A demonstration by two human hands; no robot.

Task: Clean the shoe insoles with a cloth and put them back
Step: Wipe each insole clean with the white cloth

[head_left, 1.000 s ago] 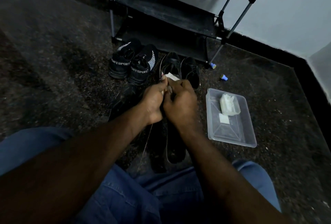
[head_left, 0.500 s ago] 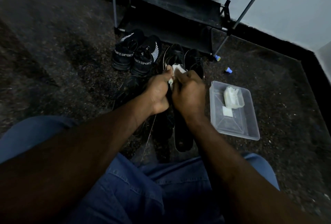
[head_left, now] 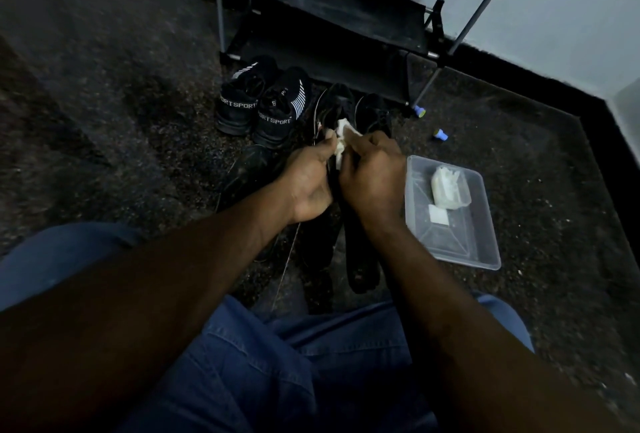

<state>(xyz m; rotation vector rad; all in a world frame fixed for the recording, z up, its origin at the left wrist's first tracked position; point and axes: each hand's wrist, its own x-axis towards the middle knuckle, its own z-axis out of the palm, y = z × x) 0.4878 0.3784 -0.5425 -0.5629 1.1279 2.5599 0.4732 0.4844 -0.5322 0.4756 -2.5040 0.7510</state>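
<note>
Left hand [head_left: 310, 183] and right hand [head_left: 375, 179] together, curled fingers pinching white cloth [head_left: 342, 133] over dark insole [head_left: 358, 259]

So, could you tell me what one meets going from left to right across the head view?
Black SPORT sneakers, left hand, white cloth, right hand, clear plastic tray. The dark insole overlaps both hands, so it is left out.

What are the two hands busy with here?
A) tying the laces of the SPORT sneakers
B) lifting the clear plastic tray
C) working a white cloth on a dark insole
C: the right hand pinches the white cloth against the dark insole that the left hand grips; the sneakers and tray lie untouched.
</note>
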